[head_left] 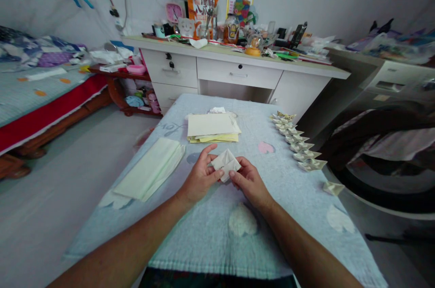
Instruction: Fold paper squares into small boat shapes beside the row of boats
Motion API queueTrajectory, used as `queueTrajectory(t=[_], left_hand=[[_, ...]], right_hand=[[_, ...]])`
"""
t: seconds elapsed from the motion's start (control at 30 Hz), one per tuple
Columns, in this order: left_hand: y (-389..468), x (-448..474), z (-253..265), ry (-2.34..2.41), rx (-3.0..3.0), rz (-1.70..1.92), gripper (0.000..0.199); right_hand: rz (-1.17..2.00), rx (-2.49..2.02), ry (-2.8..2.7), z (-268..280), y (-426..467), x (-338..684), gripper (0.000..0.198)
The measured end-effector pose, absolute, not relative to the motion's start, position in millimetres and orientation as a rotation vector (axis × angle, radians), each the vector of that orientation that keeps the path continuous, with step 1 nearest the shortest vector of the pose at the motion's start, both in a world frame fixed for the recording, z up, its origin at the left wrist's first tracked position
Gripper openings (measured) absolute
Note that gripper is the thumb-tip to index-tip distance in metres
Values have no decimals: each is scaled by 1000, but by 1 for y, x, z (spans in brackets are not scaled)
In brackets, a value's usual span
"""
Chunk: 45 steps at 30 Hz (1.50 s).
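Between my two hands is a small folded paper [226, 161], pale and diamond-shaped, with crease lines on its face. My left hand [202, 174] pinches its left side, thumb on the front and index finger stretched out above. On the right side my right hand [248, 178] grips it, thumb pressed near the lower corner. Just beyond the hands lies a stack of white and yellow paper sheets [213, 126]. Folded pale green paper [152, 168] rests to the left. Along the right edge stands a row of folded paper boats [301, 145], with a single folded piece [333, 188] nearer me.
A light blue cloth with heart shapes [278, 242] covers the table. Behind it is a white desk [217, 66] crowded with jars, a snack bag [200, 5] and a pink clock [174, 12]. A washing machine [384, 86] stands at the right, a bed [44, 93] at the left.
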<state>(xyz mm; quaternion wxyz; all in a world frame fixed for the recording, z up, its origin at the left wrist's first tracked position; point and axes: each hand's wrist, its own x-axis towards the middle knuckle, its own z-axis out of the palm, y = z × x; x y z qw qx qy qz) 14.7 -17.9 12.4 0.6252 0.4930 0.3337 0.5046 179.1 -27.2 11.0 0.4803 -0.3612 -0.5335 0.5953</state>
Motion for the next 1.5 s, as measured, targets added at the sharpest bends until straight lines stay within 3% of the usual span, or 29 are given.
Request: queueTrajectory(t=[0.2, 0.4, 0.47, 0.57, 0.67, 0.77, 1.0, 1.17, 1.3, 1.4, 1.5], left_hand=[[-20, 17, 8, 767, 1212, 1110, 60], [-19, 10, 10, 903, 1436, 1138, 61], [-19, 9, 11, 921, 1567, 1167, 61], [-18, 8, 12, 974, 1732, 1220, 44], [-15, 5, 12, 1031, 1803, 1240, 22], [-12, 2, 13, 1076, 1830, 1271, 12], [-14, 3, 11, 1059, 1661, 1108, 17], [-18, 7, 6, 968, 1560, 1033, 22], [-19, 10, 5, 1003, 1510, 1071, 36], [-18, 11, 7, 944, 1472, 1013, 28], [-18, 12, 9, 938, 1442, 994, 19]], right_hand=[[1422, -934, -1270, 7, -24, 181, 27], [1423, -977, -1177, 10, -24, 185, 54], [1465, -952, -1140, 10, -24, 186, 46], [1587, -894, -1070, 11, -24, 186, 33], [1707, -864, -1012, 13, -24, 187, 31], [1738, -838, -1040, 13, -23, 191, 30], [1199, -1036, -1375, 13, -22, 199, 22], [1307, -964, -1387, 13, -21, 197, 20], [1397, -950, -1387, 11, -21, 192, 22], [1336, -973, -1464, 12, -24, 188, 20], [950, -1057, -1631, 15, -28, 185, 19]])
